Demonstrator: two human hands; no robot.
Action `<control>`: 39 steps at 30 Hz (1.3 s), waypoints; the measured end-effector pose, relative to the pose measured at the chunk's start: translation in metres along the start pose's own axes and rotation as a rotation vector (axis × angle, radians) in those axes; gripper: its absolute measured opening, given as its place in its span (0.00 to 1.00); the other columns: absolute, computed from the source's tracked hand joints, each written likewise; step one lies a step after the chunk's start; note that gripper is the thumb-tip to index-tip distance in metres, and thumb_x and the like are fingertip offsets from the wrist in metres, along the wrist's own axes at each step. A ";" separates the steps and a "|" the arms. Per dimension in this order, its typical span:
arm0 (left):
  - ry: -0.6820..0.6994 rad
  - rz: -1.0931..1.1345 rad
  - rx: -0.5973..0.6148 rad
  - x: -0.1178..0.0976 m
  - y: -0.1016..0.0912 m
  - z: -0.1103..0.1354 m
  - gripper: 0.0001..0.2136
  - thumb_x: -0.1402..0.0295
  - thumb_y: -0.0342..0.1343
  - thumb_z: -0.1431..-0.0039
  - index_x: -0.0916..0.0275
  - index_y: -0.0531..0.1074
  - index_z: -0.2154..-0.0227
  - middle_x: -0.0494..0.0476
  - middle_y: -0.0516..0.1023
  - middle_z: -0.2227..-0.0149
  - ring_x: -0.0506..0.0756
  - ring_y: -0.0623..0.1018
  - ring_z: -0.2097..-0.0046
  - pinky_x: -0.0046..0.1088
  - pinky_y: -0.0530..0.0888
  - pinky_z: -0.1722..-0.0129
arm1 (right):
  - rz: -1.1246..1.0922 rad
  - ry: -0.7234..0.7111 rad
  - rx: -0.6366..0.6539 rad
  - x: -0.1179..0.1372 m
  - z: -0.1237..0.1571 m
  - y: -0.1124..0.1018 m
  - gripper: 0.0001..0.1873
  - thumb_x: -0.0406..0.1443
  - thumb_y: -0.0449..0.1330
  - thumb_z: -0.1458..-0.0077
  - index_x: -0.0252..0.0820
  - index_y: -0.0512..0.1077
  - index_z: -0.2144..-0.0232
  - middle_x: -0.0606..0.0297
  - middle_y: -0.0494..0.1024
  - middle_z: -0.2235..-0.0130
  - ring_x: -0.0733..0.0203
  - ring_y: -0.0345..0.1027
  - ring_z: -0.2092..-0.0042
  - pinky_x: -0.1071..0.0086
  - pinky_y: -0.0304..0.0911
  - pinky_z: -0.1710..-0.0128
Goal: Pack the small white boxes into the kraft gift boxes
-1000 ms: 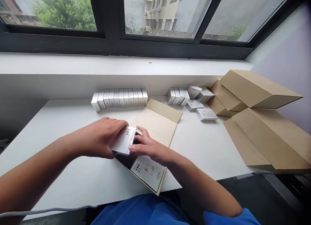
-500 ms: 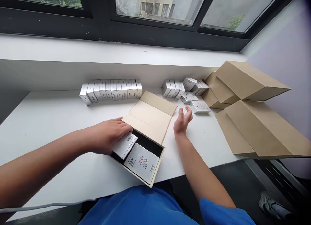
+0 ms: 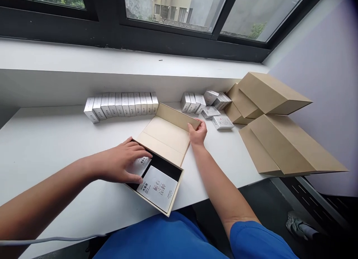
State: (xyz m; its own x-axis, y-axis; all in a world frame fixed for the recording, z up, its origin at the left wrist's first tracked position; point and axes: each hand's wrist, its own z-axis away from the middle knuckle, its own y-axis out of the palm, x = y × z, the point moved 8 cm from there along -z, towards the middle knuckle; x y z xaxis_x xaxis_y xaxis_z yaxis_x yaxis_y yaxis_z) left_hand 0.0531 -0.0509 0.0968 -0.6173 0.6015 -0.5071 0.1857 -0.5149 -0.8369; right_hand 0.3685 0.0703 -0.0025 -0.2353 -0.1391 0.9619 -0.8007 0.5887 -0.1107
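Observation:
A cream hinged gift box (image 3: 153, 211) lies open on the white table, its lid (image 3: 165, 134) folded back away from me. Inside its black interior a white tea box (image 3: 159, 189) with printed lettering fills the right side. A second white tea box (image 3: 142, 164) sits to its left, mostly covered by my left hand (image 3: 129, 161). That hand rests over it with thumb and fingers spread. The far right corner of the lid, at its flap, is pinched between the thumb and fingers of my right hand (image 3: 198, 132).
A row of small white boxes (image 3: 121, 104) stands along the back ledge. More white boxes (image 3: 207, 102) are grouped to its right, some lying flat. Large tan boxes (image 3: 279, 132) stand at the right end of the table. A cable (image 3: 56, 239) crosses the lower left.
My right hand has moved left and taken hold of the lid's flap. The left tea box has gone from tilted to lower inside the box, and my left fingers have spread.

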 end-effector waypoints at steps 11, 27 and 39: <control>-0.070 0.008 -0.165 -0.007 0.012 -0.001 0.13 0.55 0.52 0.36 0.57 0.76 0.61 0.53 0.79 0.59 0.58 0.76 0.51 0.54 0.43 0.28 | -0.091 -0.045 -0.023 -0.001 0.002 -0.003 0.23 0.41 0.65 0.57 0.40 0.67 0.58 0.63 0.77 0.61 0.60 0.73 0.60 0.63 0.69 0.52; -0.100 0.085 -0.262 -0.004 0.014 0.000 0.07 0.71 0.54 0.46 0.57 0.69 0.63 0.52 0.78 0.61 0.58 0.78 0.55 0.61 0.41 0.28 | -0.131 -0.277 -0.079 0.060 0.023 -0.020 0.19 0.45 0.70 0.53 0.44 0.71 0.63 0.66 0.74 0.64 0.60 0.70 0.63 0.64 0.69 0.61; -0.103 0.676 -1.448 0.056 -0.049 0.140 0.10 0.59 0.43 0.31 0.53 0.68 0.58 0.56 0.75 0.54 0.61 0.75 0.45 0.55 0.65 0.33 | -0.232 -0.851 0.720 0.227 0.167 -0.034 0.18 0.38 0.69 0.43 0.66 0.78 0.51 0.65 0.83 0.67 0.52 0.78 0.65 0.55 0.76 0.61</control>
State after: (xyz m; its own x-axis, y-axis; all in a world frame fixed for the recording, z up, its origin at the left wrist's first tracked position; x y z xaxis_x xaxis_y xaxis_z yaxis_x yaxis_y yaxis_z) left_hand -0.0974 -0.0774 0.1384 -0.1604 0.4410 -0.8831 0.9309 0.3651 0.0132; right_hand 0.2503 -0.1138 0.1780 -0.1181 -0.8418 0.5266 -0.9394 -0.0772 -0.3341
